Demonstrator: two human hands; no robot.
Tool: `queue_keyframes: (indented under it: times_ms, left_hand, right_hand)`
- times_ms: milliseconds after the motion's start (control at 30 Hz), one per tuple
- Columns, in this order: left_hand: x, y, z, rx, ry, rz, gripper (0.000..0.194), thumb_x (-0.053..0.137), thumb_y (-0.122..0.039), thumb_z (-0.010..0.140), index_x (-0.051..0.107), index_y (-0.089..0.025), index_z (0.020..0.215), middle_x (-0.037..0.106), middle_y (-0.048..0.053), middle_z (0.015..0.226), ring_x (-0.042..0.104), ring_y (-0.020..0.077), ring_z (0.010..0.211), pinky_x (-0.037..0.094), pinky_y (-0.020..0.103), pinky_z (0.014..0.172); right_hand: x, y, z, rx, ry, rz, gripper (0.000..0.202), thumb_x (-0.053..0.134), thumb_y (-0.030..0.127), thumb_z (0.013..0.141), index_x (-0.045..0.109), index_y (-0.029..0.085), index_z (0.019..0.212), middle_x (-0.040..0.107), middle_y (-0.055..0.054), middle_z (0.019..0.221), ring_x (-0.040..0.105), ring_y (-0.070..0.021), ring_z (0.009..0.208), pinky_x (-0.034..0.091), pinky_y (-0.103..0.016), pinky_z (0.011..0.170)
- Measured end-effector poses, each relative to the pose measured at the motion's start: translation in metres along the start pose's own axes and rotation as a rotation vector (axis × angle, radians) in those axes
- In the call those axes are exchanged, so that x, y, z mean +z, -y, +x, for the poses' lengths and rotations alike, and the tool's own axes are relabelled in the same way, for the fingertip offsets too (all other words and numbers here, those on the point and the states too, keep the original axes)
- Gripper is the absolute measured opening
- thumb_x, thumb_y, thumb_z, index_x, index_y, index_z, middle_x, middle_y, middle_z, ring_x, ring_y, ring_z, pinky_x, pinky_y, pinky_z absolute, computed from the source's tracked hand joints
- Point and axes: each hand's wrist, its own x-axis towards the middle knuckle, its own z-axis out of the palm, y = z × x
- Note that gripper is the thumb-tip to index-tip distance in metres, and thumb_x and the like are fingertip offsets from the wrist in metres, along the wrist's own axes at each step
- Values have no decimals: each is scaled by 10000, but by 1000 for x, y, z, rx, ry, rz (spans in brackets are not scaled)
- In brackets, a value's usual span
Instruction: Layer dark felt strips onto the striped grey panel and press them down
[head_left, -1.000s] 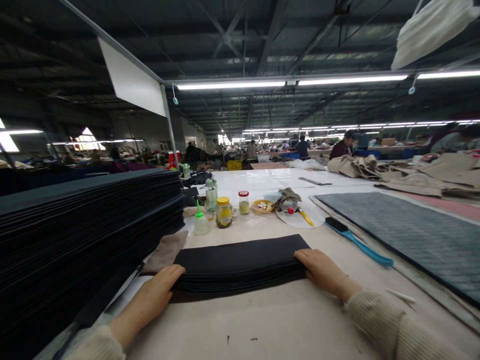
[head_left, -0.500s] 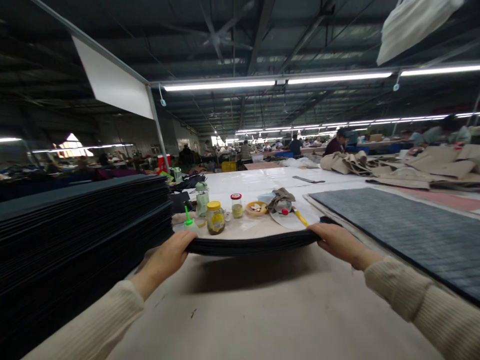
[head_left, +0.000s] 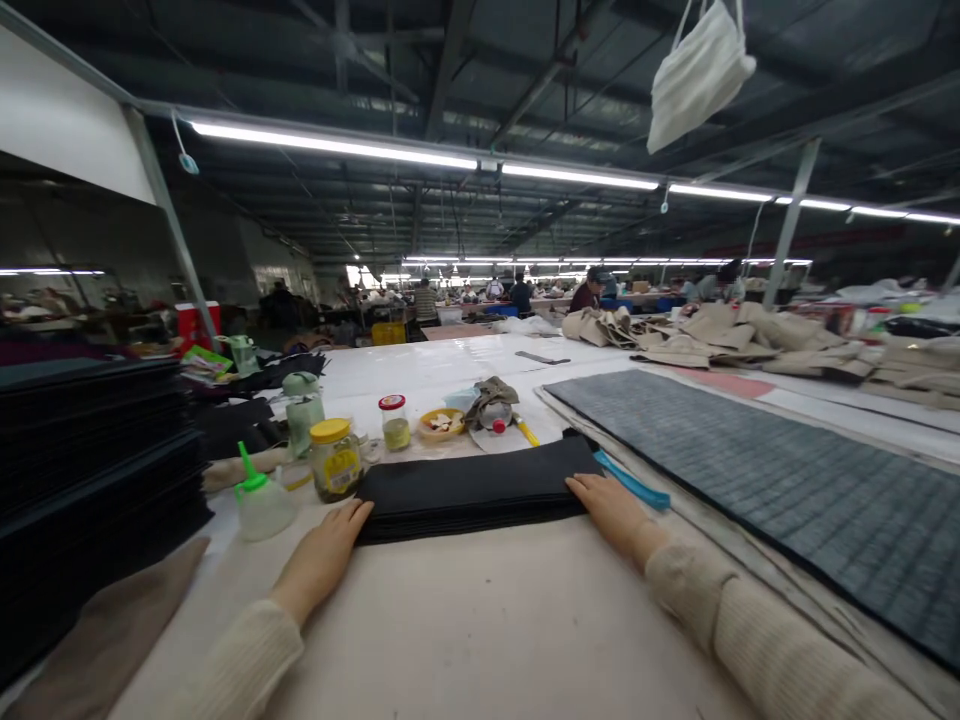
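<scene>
Moved: half a second ago we held the black stack [head_left: 472, 487] in the air; now it's down on the table [head_left: 480, 620].
Left hand [head_left: 322, 555]: fingers pressed flat against its left end.
Right hand [head_left: 611, 508]: fingers cupping its right end.
Progress: stack set down between our fingertips, edges apparently squared; both hands not yet off it.

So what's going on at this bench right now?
A person at a long work table has both hands on a small stack of black sheets lying flat in front of them. The left hand rests against its left end, the right hand against its right end. Jars and a green-capped squeeze bottle stand just behind, a much taller stack of black sheets sits to the left, and a grey quilted panel lies to the right.
</scene>
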Motion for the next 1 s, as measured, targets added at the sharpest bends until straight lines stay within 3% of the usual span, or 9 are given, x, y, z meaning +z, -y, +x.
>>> queue_keyframes:
  times_ms: [100,167,233,300,367,500,633,800,1000]
  left_hand:
    - [1,9,-7,1,143,59,604,268,35,745,453,-162,1286,487,107,1296,477,236,1162,438,386,899]
    - [-7,8,-1,5,151,106,611,274,43,731,481,-168,1267,492,107,1292,464,264,1174,415,440,916]
    - [-14,-8,7,34,92,113,635,285,59,695,514,-175,1238,493,102,1291,459,269,1180,391,468,939]
    - [-17,-42,14,137,21,56,635,310,51,674,534,-185,1219,508,87,1280,469,247,1173,380,448,967]
    - [-17,-90,18,279,-30,-42,572,352,-3,700,557,-202,1195,539,69,1248,495,228,1147,395,415,972]
    - [-2,-180,21,510,-144,-244,382,422,-226,802,591,-239,1145,592,50,1177,550,229,1076,451,398,929]
    - [25,-228,24,573,-260,-410,330,426,-353,828,640,-237,1051,644,52,1080,608,224,979,505,366,862]
    - [41,-238,23,577,-323,-508,314,413,-386,835,668,-250,957,673,40,994,636,225,911,542,370,797]
    - [32,-233,17,538,-277,-563,304,427,-383,821,675,-245,933,673,37,1000,631,217,929,529,342,829]
  right_hand:
    - [3,4,2,14,71,24,531,389,-17,712,513,133,1206,549,-162,1204,524,-227,1098,411,-355,884]
    - [-4,4,2,20,97,45,537,431,7,703,497,129,1221,528,-161,1232,503,-228,1127,405,-345,898]
    - [-11,3,-1,29,108,69,549,455,33,704,474,123,1245,504,-159,1264,483,-228,1150,395,-346,917]
    - [-18,-1,-11,47,102,93,568,473,56,703,452,126,1266,484,-147,1291,460,-220,1172,373,-340,945]
    - [-25,-12,-28,86,84,111,572,495,86,707,443,132,1274,473,-134,1304,443,-211,1185,353,-329,965]
    - [-45,-53,-87,246,72,102,519,519,191,750,453,133,1262,485,-128,1289,448,-226,1168,356,-338,952]
    - [-69,-95,-172,445,113,56,487,518,287,780,479,126,1238,516,-133,1248,465,-247,1141,357,-348,943]
    - [-84,-117,-255,615,149,25,498,527,359,778,521,82,1192,545,-172,1187,480,-270,1105,360,-362,925]
    - [-81,-116,-268,671,145,15,354,508,369,792,615,125,1025,600,-132,1025,520,-238,1001,382,-326,861]
